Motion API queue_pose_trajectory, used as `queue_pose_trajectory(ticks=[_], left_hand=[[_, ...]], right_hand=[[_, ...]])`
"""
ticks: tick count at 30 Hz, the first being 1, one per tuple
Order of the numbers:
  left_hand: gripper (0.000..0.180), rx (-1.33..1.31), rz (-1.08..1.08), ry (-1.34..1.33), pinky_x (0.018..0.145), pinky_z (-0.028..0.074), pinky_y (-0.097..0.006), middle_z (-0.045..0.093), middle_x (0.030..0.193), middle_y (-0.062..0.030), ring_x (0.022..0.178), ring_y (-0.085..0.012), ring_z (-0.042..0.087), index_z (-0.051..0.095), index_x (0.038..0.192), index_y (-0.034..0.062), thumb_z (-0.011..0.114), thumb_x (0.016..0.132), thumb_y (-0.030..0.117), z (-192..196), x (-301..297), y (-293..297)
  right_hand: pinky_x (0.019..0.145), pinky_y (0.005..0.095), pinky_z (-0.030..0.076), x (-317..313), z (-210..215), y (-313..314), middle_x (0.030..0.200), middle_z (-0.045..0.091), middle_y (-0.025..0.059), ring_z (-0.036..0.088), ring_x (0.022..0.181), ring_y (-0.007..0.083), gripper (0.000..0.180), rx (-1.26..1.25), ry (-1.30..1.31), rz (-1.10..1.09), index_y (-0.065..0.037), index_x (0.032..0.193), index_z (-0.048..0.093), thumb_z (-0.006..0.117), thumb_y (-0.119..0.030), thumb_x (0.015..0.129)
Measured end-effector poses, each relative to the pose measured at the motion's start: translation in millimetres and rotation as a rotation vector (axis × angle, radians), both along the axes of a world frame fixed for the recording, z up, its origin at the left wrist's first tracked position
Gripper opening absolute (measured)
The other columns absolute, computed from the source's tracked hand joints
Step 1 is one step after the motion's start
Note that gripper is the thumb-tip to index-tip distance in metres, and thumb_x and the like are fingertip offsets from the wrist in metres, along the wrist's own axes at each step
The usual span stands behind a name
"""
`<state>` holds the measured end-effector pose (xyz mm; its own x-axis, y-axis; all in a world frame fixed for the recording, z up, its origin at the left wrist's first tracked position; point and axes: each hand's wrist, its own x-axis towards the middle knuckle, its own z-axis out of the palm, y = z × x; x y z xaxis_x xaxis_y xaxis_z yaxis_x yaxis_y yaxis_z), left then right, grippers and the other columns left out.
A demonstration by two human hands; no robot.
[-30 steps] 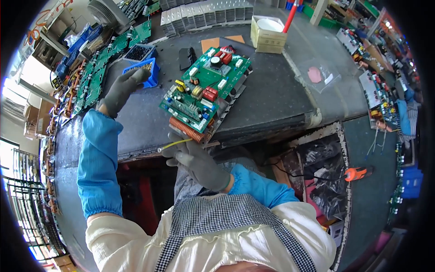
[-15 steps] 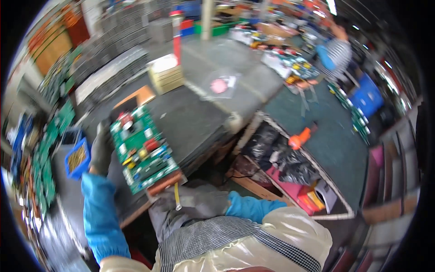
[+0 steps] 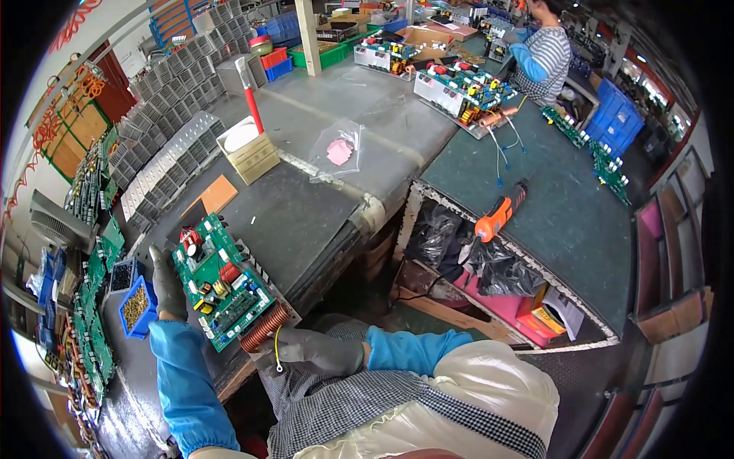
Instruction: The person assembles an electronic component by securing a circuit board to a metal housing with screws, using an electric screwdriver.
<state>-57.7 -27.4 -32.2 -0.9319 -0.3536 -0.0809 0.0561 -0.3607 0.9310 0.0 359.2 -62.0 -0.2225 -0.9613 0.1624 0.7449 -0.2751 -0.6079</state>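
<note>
Right now the green circuit board (image 3: 222,283) sits tilted at the near edge of the desk (image 3: 321,206), held between my two gloved hands. My left hand (image 3: 167,287) clasps its far left edge; my right hand (image 3: 317,352) is closed at the near corner by the copper coil (image 3: 266,327), a yellow wire (image 3: 277,350) dangling there. I judge it stiff, fairly heavy with parts, and fragile, so edges are the place to hold. Compared with half a second ago, the view has swung right, revealing an orange power screwdriver (image 3: 497,216) and a co-worker's sleeve (image 3: 529,61).
</note>
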Motion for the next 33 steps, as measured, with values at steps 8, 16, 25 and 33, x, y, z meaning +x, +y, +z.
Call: queue_pose_trajectory(ticks=[8,16,25,33], left_hand=[[0.099,-0.110,0.087,-0.081,0.103,0.051,-0.042,0.066,0.134,-0.0137,0.114,-0.0291,0.066,0.055,0.142,-0.0028,0.046,0.092,0.082,23,2,37],[0.093,0.119,-0.122,0.208,0.116,0.040,-0.046,0.053,0.150,-0.0178,0.134,-0.0314,0.054,0.046,0.148,-0.0043,0.042,0.098,0.074,89,-54,173],[0.065,0.185,-0.295,0.337,0.094,0.051,-0.041,0.072,0.101,-0.0105,0.096,-0.0253,0.066,0.069,0.108,0.0039,0.046,0.103,0.065,110,-234,405],[0.088,-0.029,-0.202,-0.007,0.104,0.042,-0.033,0.067,0.125,-0.0129,0.113,-0.0236,0.059,0.064,0.134,-0.0022,0.041,0.098,0.075,29,-352,449]], right_hand=[[0.097,0.0320,0.049,-22,12,26,0.131,0.058,0.0050,0.058,0.117,0.0146,0.049,-0.021,0.039,-0.114,-0.008,0.147,0.046,0.056,-0.031,0.105],[0.075,0.0275,0.053,-103,109,174,0.095,0.066,0.0008,0.062,0.088,0.0115,0.032,0.344,0.557,-0.449,-0.008,0.114,0.063,0.059,-0.035,0.099],[0.054,0.0249,0.037,-205,145,341,0.078,0.062,0.0002,0.051,0.062,0.0082,0.031,0.934,0.500,-1.209,-0.005,0.095,0.066,0.065,-0.035,0.092],[0.059,0.0281,0.041,-307,73,383,0.084,0.065,0.0023,0.054,0.064,0.0115,0.023,0.936,0.258,-1.106,-0.004,0.099,0.068,0.066,-0.026,0.095]])
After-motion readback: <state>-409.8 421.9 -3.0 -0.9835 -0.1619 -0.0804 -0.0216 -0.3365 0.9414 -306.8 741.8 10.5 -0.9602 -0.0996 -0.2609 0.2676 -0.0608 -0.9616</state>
